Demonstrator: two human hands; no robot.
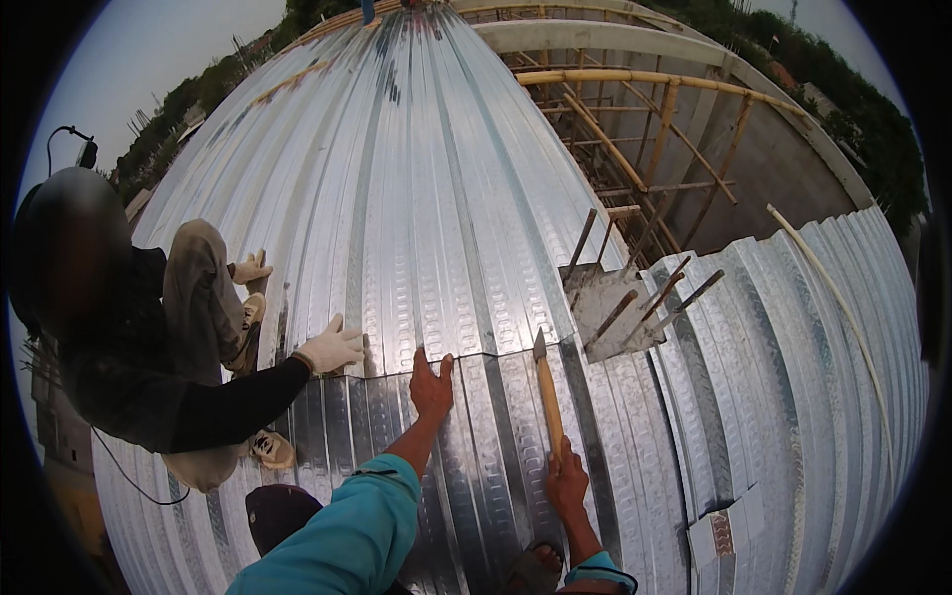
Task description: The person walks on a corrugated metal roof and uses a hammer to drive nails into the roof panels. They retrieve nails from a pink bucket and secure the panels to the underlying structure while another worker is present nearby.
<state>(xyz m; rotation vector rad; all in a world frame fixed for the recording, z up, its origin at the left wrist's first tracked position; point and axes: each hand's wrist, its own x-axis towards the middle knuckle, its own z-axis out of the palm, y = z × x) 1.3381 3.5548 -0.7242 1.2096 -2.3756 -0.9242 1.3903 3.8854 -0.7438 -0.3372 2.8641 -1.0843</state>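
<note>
My left hand [431,388] lies on the corrugated metal decking [436,218], fingers stretched out beside the seam where two sheets overlap. My right hand [567,478] is closed round the wooden handle of what looks like a hammer [551,402]. Its narrow metal head points away from me and rests at or just above the same seam; I cannot tell whether it touches. To the left a co-worker in dark clothes crouches, one white-gloved hand [332,347] pressed on the sheet edge, the other glove [253,268] farther back.
Right of the hammer, rusty rebar stubs [615,312] rise from a concrete column top [620,332]. Beyond it is an open drop with bamboo scaffolding [645,178]. A pale hose or rod [838,283] crosses the right decking. My sandalled foot [537,568] stands below.
</note>
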